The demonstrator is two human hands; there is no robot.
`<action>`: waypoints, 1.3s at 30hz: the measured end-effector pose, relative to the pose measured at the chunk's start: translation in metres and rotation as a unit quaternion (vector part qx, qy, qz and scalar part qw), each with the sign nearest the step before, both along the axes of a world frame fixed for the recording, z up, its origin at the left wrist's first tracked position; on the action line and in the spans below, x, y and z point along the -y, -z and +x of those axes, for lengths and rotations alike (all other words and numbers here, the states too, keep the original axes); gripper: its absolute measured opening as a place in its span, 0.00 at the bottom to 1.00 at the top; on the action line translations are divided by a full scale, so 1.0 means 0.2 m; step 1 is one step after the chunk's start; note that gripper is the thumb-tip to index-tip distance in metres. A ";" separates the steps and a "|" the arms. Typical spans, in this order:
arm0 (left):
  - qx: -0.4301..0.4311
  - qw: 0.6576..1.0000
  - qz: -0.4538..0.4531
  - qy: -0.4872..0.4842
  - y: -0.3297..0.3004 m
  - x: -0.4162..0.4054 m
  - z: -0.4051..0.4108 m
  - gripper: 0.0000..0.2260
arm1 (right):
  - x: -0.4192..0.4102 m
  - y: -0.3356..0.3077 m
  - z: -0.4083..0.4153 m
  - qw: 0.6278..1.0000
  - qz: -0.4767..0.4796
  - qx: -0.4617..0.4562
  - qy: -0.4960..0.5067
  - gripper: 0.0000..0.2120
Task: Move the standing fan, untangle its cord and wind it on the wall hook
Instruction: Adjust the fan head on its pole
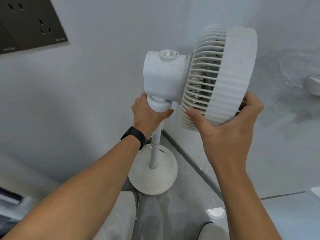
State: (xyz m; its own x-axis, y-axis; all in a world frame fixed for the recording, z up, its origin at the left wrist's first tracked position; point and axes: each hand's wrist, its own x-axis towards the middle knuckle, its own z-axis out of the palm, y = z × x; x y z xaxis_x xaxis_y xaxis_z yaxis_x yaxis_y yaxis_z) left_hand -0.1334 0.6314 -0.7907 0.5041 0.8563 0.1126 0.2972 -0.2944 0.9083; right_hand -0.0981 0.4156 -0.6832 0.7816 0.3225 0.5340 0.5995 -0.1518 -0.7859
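A white standing fan (218, 75) stands close to a grey wall, its round base (154, 175) on the glossy floor and its head turned to the right. My left hand (149, 113) grips the rounded neck joint just under the motor housing (164, 77). My right hand (226, 123) holds the lower rim of the ribbed fan head, thumb on the rear grille and fingers curled round the front. The thin pole (155, 149) runs down between my forearms. No cord shows. A white round wall hook (312, 85) sits at the far right edge of the wall.
A dark socket panel (29, 23) is mounted on the wall at the top left. A dark strip (192, 163) marks where wall meets floor behind the base. My legs in light trousers (119, 217) stand right next to the base. A metal edge shows at the lower left.
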 end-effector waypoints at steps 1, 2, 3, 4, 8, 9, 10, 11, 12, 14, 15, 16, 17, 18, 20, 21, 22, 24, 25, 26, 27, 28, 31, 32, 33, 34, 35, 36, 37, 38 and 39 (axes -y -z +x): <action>-0.014 1.000 0.019 0.001 0.01 -0.03 0.00 0.39 | 0.01 0.01 0.00 1.000 -0.008 0.012 0.000 0.37; -0.021 0.999 0.019 0.014 0.01 -0.05 -0.01 0.38 | 0.02 0.01 0.00 1.000 -0.011 0.024 -0.003 0.35; -0.031 0.999 0.020 0.033 0.00 -0.06 -0.02 0.37 | 0.02 0.01 0.00 0.999 -0.011 0.034 -0.008 0.34; -0.040 0.998 0.017 0.047 -0.02 -0.06 -0.04 0.34 | 0.02 0.01 0.00 0.999 -0.010 0.043 -0.013 0.33; -0.045 0.997 0.010 0.065 -0.08 0.01 -0.09 0.27 | -0.02 0.02 0.01 0.997 0.011 0.055 -0.047 0.34; -0.041 0.997 0.013 0.063 -0.10 0.03 -0.10 0.27 | -0.02 0.03 0.01 0.996 0.022 0.061 -0.058 0.37; -0.037 0.997 0.009 0.064 -0.10 0.04 -0.11 0.26 | -0.02 0.04 0.02 0.995 0.032 0.063 -0.076 0.40; -0.032 0.997 0.006 0.068 -0.11 0.05 -0.13 0.25 | -0.02 0.04 0.03 0.992 0.040 0.063 -0.098 0.43; -0.023 0.997 0.006 0.076 -0.12 0.05 -0.14 0.23 | -0.03 0.03 0.03 0.990 0.045 0.060 -0.116 0.47; -0.010 0.996 -0.004 0.093 -0.14 0.06 -0.16 0.23 | -0.05 0.00 0.01 0.990 0.022 0.067 -0.122 0.49; -0.005 0.995 -0.007 0.098 -0.17 0.06 -0.17 0.27 | -0.06 -0.01 -0.02 0.991 0.010 0.071 -0.114 0.49; 0.000 0.995 -0.008 0.100 -0.18 0.04 -0.17 0.31 | -0.08 -0.02 -0.05 0.992 0.007 0.072 -0.106 0.49; -0.003 0.995 -0.012 0.101 -0.19 0.04 -0.18 0.33 | -0.09 -0.02 -0.09 0.992 0.006 0.072 -0.102 0.48; -0.010 0.994 -0.018 0.106 -0.20 0.04 -0.19 0.34 | -0.11 -0.01 -0.12 0.992 0.004 0.072 -0.102 0.48; -0.027 0.991 -0.033 0.128 -0.21 0.04 -0.24 0.37 | -0.13 -0.01 -0.17 0.992 -0.008 0.071 -0.102 0.47; -0.031 0.989 -0.047 0.134 -0.22 0.04 -0.28 0.38 | -0.13 -0.01 -0.18 0.992 -0.015 0.071 -0.106 0.46; -0.021 0.988 -0.066 0.140 -0.25 0.06 -0.31 0.39 | -0.14 -0.02 -0.19 0.991 -0.017 0.071 -0.112 0.46; 0.032 0.987 -0.093 0.127 -0.36 0.11 -0.39 0.33 | -0.13 -0.01 -0.21 0.990 -0.013 0.068 -0.122 0.45; 0.070 0.987 -0.100 0.107 -0.42 0.15 -0.42 0.27 | -0.13 -0.01 -0.22 0.990 -0.008 0.065 -0.125 0.44; 0.109 0.986 -0.096 0.085 -0.49 0.19 -0.45 0.22 | -0.12 -0.01 -0.23 0.990 -0.004 0.061 -0.126 0.44; 0.134 0.986 -0.076 0.071 -0.55 0.24 -0.47 0.20 | -0.12 0.00 -0.25 0.991 0.000 0.056 -0.124 0.44; 0.158 0.982 -0.065 0.078 -0.61 0.31 -0.49 0.22 | -0.11 0.00 -0.26 0.991 0.002 0.053 -0.121 0.43; 0.201 0.959 -0.073 0.187 -0.75 0.49 -0.53 0.20 | -0.10 0.01 -0.30 0.994 0.001 0.040 -0.106 0.42; 0.193 0.957 -0.065 0.207 -0.78 0.54 -0.53 0.20 | -0.09 0.01 -0.31 0.994 -0.003 0.038 -0.104 0.42; 0.175 0.961 -0.050 0.207 -0.81 0.58 -0.53 0.22 | -0.07 0.01 -0.31 0.993 -0.008 0.035 -0.109 0.42; 0.161 0.966 -0.034 0.199 -0.83 0.60 -0.52 0.25 | -0.05 0.00 -0.31 0.992 -0.012 0.026 -0.123 0.42; 0.156 0.970 -0.025 0.186 -0.85 0.61 -0.52 0.28 | -0.02 0.00 -0.30 0.989 -0.015 0.015 -0.144 0.44; 0.149 0.972 -0.023 0.177 -0.85 0.61 -0.51 0.30 | 0.02 -0.01 -0.27 0.985 -0.020 0.010 -0.169 0.45; 0.140 0.974 -0.021 0.177 -0.84 0.61 -0.50 0.32 | 0.06 -0.01 -0.23 0.981 -0.029 0.016 -0.191 0.46; 0.128 0.975 -0.017 0.181 -0.84 0.62 -0.50 0.35 | 0.09 -0.02 -0.20 0.977 -0.036 0.027 -0.208 0.44; 0.119 0.976 -0.006 0.183 -0.84 0.63 -0.48 0.39 | 0.13 -0.02 -0.16 0.973 -0.034 0.028 -0.225 0.42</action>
State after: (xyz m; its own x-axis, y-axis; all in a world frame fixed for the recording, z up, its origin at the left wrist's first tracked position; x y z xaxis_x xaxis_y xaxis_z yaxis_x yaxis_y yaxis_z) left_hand -0.2301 0.5046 -0.6236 0.7366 0.6265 0.2548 -0.0459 -0.3296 0.9430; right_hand -0.1295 0.3901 -0.6786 0.5239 0.6617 0.5363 0.6585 0.0848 -0.7478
